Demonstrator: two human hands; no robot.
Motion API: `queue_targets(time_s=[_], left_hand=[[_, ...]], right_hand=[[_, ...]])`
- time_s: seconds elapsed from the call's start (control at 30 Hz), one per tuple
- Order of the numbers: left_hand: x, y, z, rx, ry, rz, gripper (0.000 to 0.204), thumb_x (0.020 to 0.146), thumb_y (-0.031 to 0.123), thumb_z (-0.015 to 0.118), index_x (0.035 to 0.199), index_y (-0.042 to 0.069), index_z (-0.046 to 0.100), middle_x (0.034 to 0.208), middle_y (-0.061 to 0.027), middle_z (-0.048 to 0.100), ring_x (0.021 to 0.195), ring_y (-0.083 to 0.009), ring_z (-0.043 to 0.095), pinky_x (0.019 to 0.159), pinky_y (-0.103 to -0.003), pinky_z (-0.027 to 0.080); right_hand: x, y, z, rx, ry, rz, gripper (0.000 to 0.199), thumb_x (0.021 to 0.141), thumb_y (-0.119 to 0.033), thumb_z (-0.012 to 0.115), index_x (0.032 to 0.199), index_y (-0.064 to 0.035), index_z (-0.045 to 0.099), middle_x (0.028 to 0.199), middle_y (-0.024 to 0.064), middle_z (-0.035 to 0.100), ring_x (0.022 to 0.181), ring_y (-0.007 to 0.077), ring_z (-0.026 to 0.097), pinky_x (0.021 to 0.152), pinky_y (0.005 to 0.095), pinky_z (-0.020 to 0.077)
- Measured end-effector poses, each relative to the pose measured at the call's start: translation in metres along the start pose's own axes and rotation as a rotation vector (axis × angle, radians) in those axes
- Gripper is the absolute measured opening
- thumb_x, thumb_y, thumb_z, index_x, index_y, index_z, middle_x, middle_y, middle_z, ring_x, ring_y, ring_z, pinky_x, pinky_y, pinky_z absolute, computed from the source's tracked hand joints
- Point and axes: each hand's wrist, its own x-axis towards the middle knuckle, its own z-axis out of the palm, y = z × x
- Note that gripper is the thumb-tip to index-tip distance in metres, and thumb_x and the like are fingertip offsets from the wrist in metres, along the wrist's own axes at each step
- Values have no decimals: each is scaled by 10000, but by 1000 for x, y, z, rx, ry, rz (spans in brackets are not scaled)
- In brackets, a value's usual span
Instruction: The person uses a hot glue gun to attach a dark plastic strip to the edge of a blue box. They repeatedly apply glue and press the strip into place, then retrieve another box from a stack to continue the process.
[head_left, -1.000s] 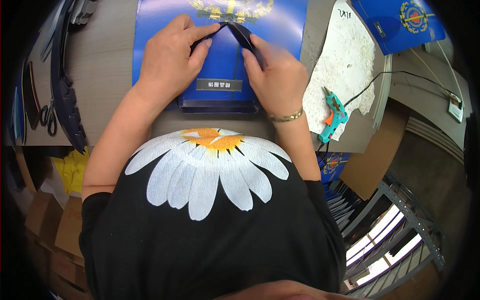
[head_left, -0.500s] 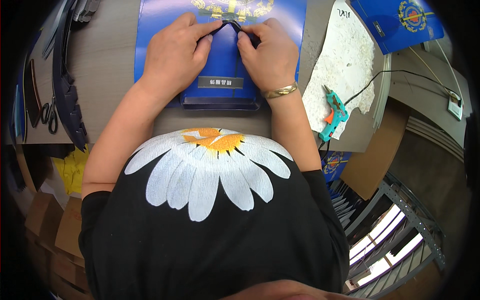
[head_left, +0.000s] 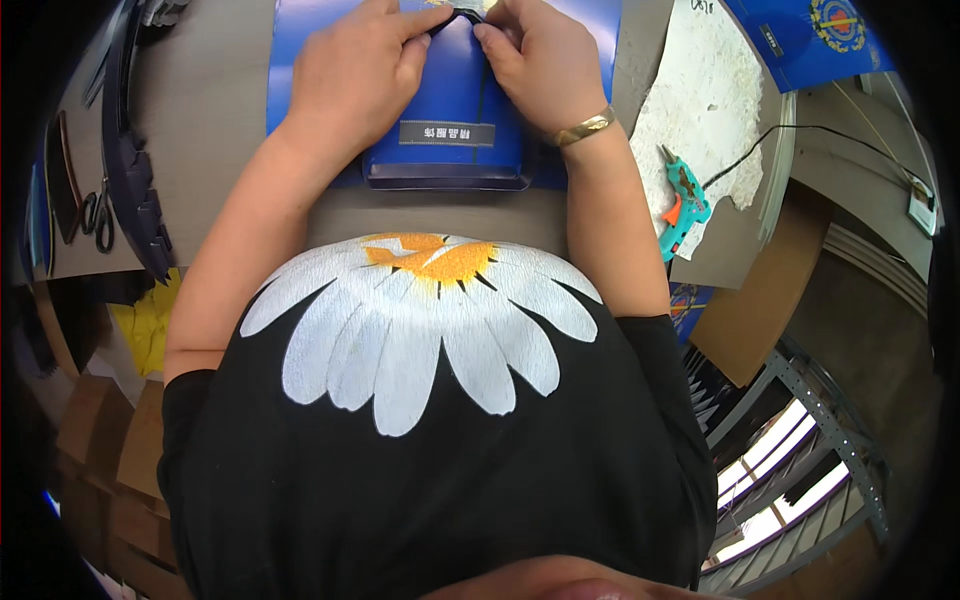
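My left hand [head_left: 355,75] and my right hand [head_left: 550,70] meet near the top edge of the picture, each pinching a narrow black strip [head_left: 463,14]. Between the fingers the strip bends into a small arch. Under the hands lies a blue box-like piece [head_left: 440,163] with a dark raised front edge and a grey label [head_left: 447,133]. It rests on a larger blue sheet [head_left: 288,60], whose gold print is mostly cut off or covered by my hands. My fingertips are partly hidden at the strip's ends.
Right of the hands, a teal glue gun [head_left: 686,205] with its cord lies on a ragged white sheet [head_left: 705,110]. Another blue printed piece [head_left: 790,45] is at the far right. Dark notched strips [head_left: 135,190] and scissors [head_left: 98,218] are on the table's left.
The view has shifted, so hands, blue piece and glue gun sit higher in the picture. My right hand has turned slightly, its wrist further right. Both hands keep hold of the black strip.
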Motion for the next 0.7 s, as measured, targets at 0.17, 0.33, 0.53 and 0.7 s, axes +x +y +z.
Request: queue_targets(time_s=[0.17, 0.33, 0.53, 0.7], left_hand=[[1, -1, 2, 59, -42, 0, 336, 923, 177, 594, 1243, 192, 696, 867, -110, 584, 810, -306, 616, 717, -398, 491], [6, 2, 6, 61, -68, -38, 338, 926, 176, 585, 1246, 195, 695, 872, -107, 588, 825, -310, 619, 735, -408, 494], [8, -1, 11, 71, -56, -49, 329, 930, 183, 581, 1237, 195, 700, 888, -113, 599, 842, -319, 625, 746, -424, 494], [11, 1, 14, 111, -64, -38, 319, 939, 202, 567, 1226, 192, 704, 904, -124, 611, 867, -337, 627, 767, -448, 490]], right_hand=[[3, -3, 9, -142, 3, 57, 161, 906, -225, 634, 902, -65, 623, 838, 208, 682, 788, 411, 665, 705, 484, 522], [10, 13, 14, -177, -14, 50, 173, 871, -267, 653, 912, -100, 653, 789, 140, 709, 770, 360, 688, 686, 467, 537], [13, 22, 18, -156, -21, 32, 162, 895, -262, 635, 938, -106, 647, 781, 136, 708, 762, 364, 687, 690, 478, 532], [13, 13, 16, -208, -63, 126, 164, 855, -222, 708, 908, -78, 648, 917, 136, 704, 862, 338, 665, 744, 435, 514]])
